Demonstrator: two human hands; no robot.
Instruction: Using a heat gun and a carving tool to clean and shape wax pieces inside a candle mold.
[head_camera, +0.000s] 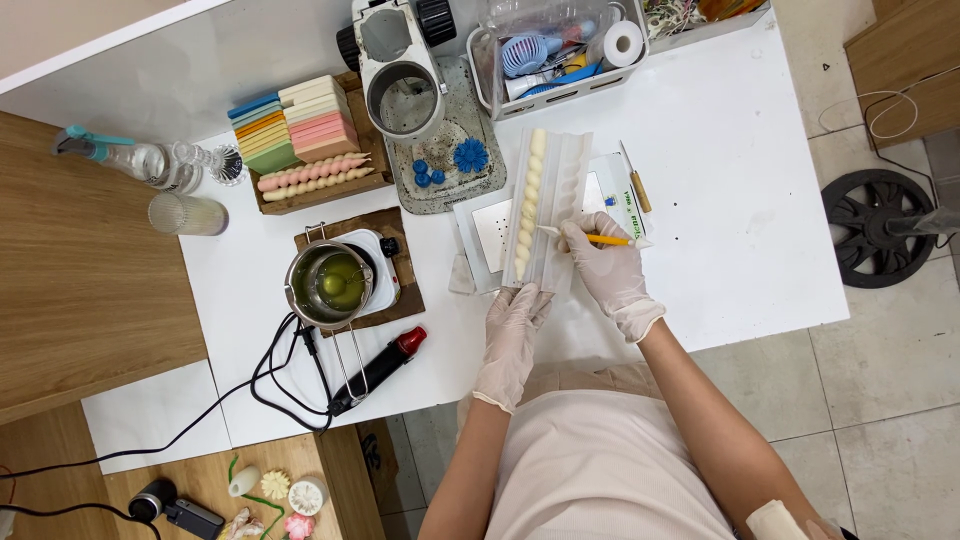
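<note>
We work at a white rectangular tabletop (740, 200) over a pale tiled floor (880, 400), w/ a brown wooden counter (80, 270) at its left. On the white top: a clear plastic storage bin (480, 50), a small metal melting pot (328, 283) on a white hotplate, and a long translucent plastic mould (560, 190) holding a cream bubble-shaped candle (530, 195). Our left hand (512, 340), gloved, grips the mould's near end. Our right hand (610, 270), gloved, pinches a thin yellow-handled tool (590, 237), tip approx. at the candle.

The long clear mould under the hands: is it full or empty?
Partly full: the mould has cream beaded wax in its left channel only; the other channels look empty.
</note>
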